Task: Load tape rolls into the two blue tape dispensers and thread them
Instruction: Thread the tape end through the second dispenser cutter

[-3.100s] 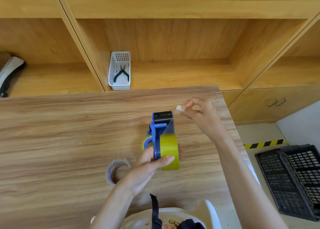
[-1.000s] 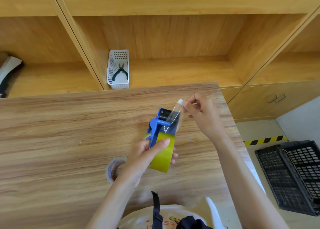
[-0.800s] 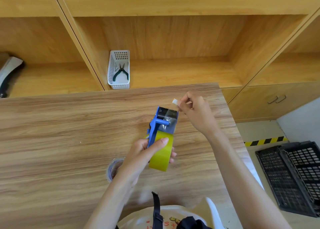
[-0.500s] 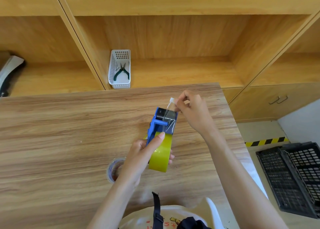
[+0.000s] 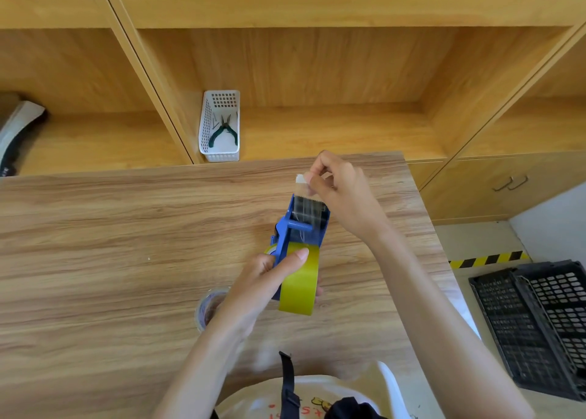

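Note:
My left hand point(image 5: 260, 288) grips a blue tape dispenser point(image 5: 302, 225) just above the wooden table, thumb lying on the yellow-green tape roll point(image 5: 301, 280) mounted in it. Clear tape runs from the roll over the dispenser's front roller towards the serrated blade. My right hand point(image 5: 341, 190) pinches the tape's free end point(image 5: 301, 179), which carries a small white tab, just beyond the blade. A second roll of clear tape point(image 5: 209, 306) lies flat on the table, partly hidden behind my left wrist. A second dispenser is not in sight.
A white perforated basket point(image 5: 206, 127) holding green-handled pliers stands in the shelf behind the wooden table point(image 5: 111, 244). A black plastic crate point(image 5: 532, 323) sits on the floor at right, near a yellow-black floor stripe. A grey-white object lies in the left shelf bay.
My right hand drew the tape end from the right of the dispenser head to straight over the blade, laying the strip flat on the front roller. My left hand kept its grip.

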Tool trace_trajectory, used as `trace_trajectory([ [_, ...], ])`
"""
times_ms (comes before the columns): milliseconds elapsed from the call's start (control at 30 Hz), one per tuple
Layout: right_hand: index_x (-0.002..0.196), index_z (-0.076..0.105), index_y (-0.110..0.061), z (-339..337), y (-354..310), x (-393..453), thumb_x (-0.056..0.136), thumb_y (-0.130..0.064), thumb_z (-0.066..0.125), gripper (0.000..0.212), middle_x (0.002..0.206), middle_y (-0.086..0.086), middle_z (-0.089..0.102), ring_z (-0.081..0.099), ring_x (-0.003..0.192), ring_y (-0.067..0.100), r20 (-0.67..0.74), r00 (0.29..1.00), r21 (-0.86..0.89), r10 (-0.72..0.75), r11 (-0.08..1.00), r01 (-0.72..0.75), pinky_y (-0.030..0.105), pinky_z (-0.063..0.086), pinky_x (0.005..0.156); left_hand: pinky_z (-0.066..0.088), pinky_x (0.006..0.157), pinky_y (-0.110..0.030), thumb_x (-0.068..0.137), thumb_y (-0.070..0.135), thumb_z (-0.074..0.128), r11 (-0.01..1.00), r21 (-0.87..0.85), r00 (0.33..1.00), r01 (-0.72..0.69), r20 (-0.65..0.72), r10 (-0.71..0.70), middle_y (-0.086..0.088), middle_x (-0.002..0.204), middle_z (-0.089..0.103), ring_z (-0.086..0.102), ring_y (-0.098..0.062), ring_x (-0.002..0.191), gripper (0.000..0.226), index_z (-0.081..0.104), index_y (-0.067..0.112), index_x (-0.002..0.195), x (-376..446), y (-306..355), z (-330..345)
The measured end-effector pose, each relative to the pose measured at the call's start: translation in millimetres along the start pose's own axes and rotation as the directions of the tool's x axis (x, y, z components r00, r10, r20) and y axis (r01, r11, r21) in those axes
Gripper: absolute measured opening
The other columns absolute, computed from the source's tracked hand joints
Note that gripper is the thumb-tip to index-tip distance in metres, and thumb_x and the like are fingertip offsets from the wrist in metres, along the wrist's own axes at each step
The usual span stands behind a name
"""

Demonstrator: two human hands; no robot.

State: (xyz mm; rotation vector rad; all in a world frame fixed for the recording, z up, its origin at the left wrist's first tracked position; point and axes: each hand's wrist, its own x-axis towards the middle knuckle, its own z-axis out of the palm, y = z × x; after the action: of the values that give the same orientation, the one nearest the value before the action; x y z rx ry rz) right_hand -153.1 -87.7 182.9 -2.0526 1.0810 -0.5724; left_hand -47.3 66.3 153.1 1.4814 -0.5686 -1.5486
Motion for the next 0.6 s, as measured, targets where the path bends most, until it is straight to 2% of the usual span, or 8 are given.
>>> trace_trajectory([
  [100,0.085,0.05,-0.02,-1,-1,2,0.097,-0.014,0.05,0.014,0.078,-0.001,0.072,0.054,0.056,0.001,0.008,1.0,0.006,-0.009,1.0,0.009,0.019,0.03,0.052,0.059,0.08,-0.042,0.092,0.032,0.062,1.0,0.003,0.999,-0.001,0.039,0.001,-0.021,0.087,0.078,0.076,-0.033,0.084,0.038,0.074,-0.004,0.092,-1,0,-1],
  [167,0.084,0.05,-0.019,-2,-1,3,0.098,-0.015,0.051,0.015,0.076,-0.002,0.071,0.054,0.057,0.0,-0.004,1.0,0.03,-0.002,1.0,0.002,0.019,0.032,0.055,0.059,0.081,-0.043,0.093,0.029,0.06,1.0,-0.006,0.998,-0.013,0.062,0.013,-0.021,0.091,0.078,0.076,-0.034,0.087,0.038,0.072,-0.007,0.098,-1,1,-3],
  [267,0.081,0.05,-0.017,-3,0,5,0.098,-0.015,0.054,0.018,0.067,-0.007,0.065,0.05,0.049,-0.002,-0.022,1.0,0.056,0.012,0.998,-0.01,0.012,0.03,0.05,0.06,0.082,-0.042,0.092,0.028,0.059,1.0,-0.01,0.994,-0.02,0.112,0.021,-0.021,0.095,0.077,0.076,-0.032,0.088,0.039,0.07,-0.007,0.105,-1,2,-7],
  [367,0.081,0.052,-0.015,-2,0,6,0.098,-0.015,0.056,0.018,0.06,-0.009,0.059,0.048,0.044,-0.004,-0.037,0.999,0.081,0.039,0.996,-0.036,0.012,0.029,0.047,0.06,0.082,-0.04,0.094,0.024,0.056,0.999,-0.017,0.989,-0.031,0.144,0.033,-0.02,0.097,0.077,0.076,-0.029,0.088,0.036,0.07,-0.007,0.105,-2,3,-8],
  [500,0.08,0.053,-0.02,1,5,11,0.098,-0.018,0.055,0.018,0.073,-0.002,0.07,0.051,0.052,-0.004,-0.045,0.997,0.066,0.059,0.996,-0.056,0.027,0.047,0.063,0.058,0.09,-0.043,0.094,0.024,0.055,0.998,0.008,0.98,-0.065,0.191,0.062,-0.017,0.103,0.077,0.074,-0.03,0.098,0.034,0.071,-0.002,0.107,-2,4,-13],
  [600,0.076,0.052,-0.024,0,7,16,0.097,-0.016,0.055,0.022,0.071,-0.003,0.071,0.057,0.058,-0.005,-0.031,0.996,0.038,0.079,0.996,-0.077,0.032,0.05,0.07,0.058,0.089,-0.04,0.092,0.022,0.056,0.995,0.042,0.971,-0.091,0.225,0.08,-0.013,0.106,0.077,0.073,-0.028,0.102,0.032,0.07,0.0,0.111,-4,3,-15],
])
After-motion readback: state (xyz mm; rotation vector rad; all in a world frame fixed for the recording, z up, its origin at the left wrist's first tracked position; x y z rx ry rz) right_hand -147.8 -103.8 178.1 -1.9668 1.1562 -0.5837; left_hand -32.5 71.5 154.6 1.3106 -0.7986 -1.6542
